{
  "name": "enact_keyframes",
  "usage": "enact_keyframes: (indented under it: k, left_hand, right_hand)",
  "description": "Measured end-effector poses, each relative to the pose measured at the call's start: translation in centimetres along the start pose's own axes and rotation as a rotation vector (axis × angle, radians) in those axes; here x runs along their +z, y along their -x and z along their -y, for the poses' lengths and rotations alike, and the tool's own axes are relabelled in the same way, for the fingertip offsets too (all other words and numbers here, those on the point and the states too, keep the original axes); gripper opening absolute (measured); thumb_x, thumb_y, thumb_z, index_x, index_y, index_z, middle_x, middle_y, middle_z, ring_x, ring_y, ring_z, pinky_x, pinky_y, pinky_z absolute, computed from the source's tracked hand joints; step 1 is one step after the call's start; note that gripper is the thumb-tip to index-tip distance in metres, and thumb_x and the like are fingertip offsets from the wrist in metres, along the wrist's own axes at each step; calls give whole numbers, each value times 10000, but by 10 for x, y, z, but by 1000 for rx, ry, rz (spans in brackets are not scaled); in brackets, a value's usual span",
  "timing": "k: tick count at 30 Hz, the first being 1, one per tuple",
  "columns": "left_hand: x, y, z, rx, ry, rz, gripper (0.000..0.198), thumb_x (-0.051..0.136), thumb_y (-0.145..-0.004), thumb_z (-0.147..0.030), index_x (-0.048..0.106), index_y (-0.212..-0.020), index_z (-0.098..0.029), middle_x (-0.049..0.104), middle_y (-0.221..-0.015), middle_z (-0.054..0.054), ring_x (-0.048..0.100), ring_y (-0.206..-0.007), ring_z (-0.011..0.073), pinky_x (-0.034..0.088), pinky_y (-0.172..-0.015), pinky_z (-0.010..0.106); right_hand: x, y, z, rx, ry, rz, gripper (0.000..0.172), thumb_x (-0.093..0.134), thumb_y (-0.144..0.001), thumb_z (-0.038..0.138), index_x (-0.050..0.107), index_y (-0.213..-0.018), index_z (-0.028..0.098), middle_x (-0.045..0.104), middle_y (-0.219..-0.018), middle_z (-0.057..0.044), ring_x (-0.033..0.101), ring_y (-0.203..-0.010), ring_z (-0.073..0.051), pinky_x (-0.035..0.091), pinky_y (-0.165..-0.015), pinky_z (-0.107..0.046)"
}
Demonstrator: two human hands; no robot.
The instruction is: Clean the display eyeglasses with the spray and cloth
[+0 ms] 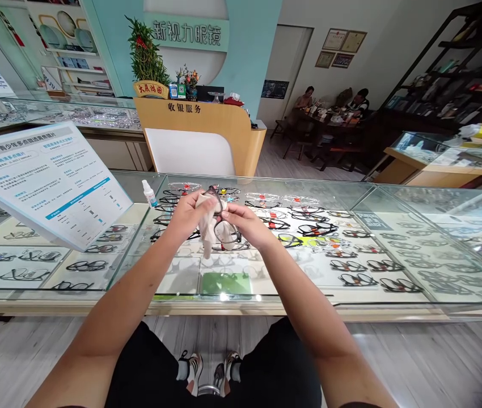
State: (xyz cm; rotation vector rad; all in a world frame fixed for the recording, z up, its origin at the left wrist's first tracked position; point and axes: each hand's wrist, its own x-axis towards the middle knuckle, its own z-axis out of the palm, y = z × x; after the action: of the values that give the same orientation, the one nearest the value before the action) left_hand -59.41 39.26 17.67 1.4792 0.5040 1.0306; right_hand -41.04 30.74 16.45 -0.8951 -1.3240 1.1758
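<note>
"Over the long glass-topped display table (266, 309), what've the hands got?"

"L hand (187, 216) has a crumpled cream cloth (207, 228), fingers closed round it, w/ a loose end hanging down. R hand (248, 225): fingers pinching a pair of dark-framed glasses w/ clear lenses (228, 232), nr the middle of the frame AFAICT."

"Glasses & cloth touching?"

"Yep. Cloth's up against the upper part of the frame; lower lens shows beside the hanging bit. Both held up above the tabletop, in front of the person, approx. centre. Some fingertips hidden, so can't tell exactly where each one presses."

"OK, what's nearby?"

"Small white plastic bottle w/ a blue label (149, 195), upright, a bit L of the L hand. Further L, a big white-and-blue printed board (49, 181), tilted."

"And under the glass?"

"Rows of display specs (317, 228), mostly dark rims, some w/ red or orange bits. Also a flat green rectangle (226, 283) nr the front edge."

"Bkgd?"

"Tall light-wood table w/ Chinese lettering (247, 141), leafy green plant (145, 54) at its L end. Two seated people (357, 102) far off, to the R."
</note>
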Motion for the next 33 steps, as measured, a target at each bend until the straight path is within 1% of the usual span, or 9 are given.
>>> enact_keyframes:
  k: [3,5,8,10,13,18,24,30,33]
  left_hand:
    - [3,1,1,-6,29,-62,694,844,-802,-862,642,-735,-202,631,-619,-1,548,-524,131,428,-507,268]
    - [3,1,-1,-24,52,-46,694,874,-767,-860,659,-769,-201,641,-633,-1,565,-527,138,443,-510,273]
    - [1,0,-6,-40,42,52,637,1033,-653,-686,705,-883,-192,710,-722,0,633,-606,148,480,-567,258]
    - [1,-1,-8,-49,31,98,644,1095,-576,-550,711,-948,-193,744,-773,-4,668,-660,154,497,-604,245]
    - [2,0,-8,-44,27,61,644,1107,-532,-458,695,-949,-194,739,-773,-23,660,-667,141,494,-616,229]
    - [5,3,-3,-37,27,-6,551,1090,-573,-414,672,-857,-194,672,-694,-51,569,-597,109,447,-573,222]
    - [7,2,8,-47,93,-69,537,1085,-603,-459,667,-813,-197,640,-681,-53,546,-584,100,434,-576,230]
    - [15,4,9,-97,183,-121,708,1097,-526,-646,658,-853,-196,632,-703,-46,530,-584,95,433,-563,237]
    - [17,7,4,-96,225,-111,756,1059,-542,-749,667,-880,-197,629,-715,-42,537,-596,97,438,-565,237]
  right_hand:
    - [3,-2,-4,24,-1,7,509,912,-838,700,778,-897,213,719,-894,-16,604,-835,-188,496,-817,-326]
    - [3,-2,-5,27,-6,-14,511,918,-831,700,772,-884,214,705,-874,-9,589,-810,-179,485,-793,-318]
    - [1,-1,-2,18,-30,-45,478,908,-853,675,780,-901,217,681,-864,2,572,-801,-169,471,-783,-306]
    - [0,0,0,10,-39,-57,460,898,-872,659,772,-897,218,662,-855,10,560,-804,-164,467,-793,-301]
    - [0,1,0,16,-42,-42,475,906,-863,665,754,-889,215,670,-877,7,574,-835,-171,479,-831,-308]
    - [3,-1,-4,-27,32,5,523,888,-863,727,795,-979,226,726,-954,-18,638,-966,-216,517,-946,-348]
    - [7,-1,-4,-49,125,-8,557,834,-886,779,718,-892,234,644,-867,-2,556,-858,-195,490,-833,-331]
    - [15,1,-2,-57,120,-45,595,823,-875,808,679,-860,231,622,-845,-3,522,-806,-185,448,-755,-318]
    - [16,2,-2,-49,70,-86,572,845,-864,782,699,-874,229,616,-837,0,512,-780,-179,435,-732,-310]
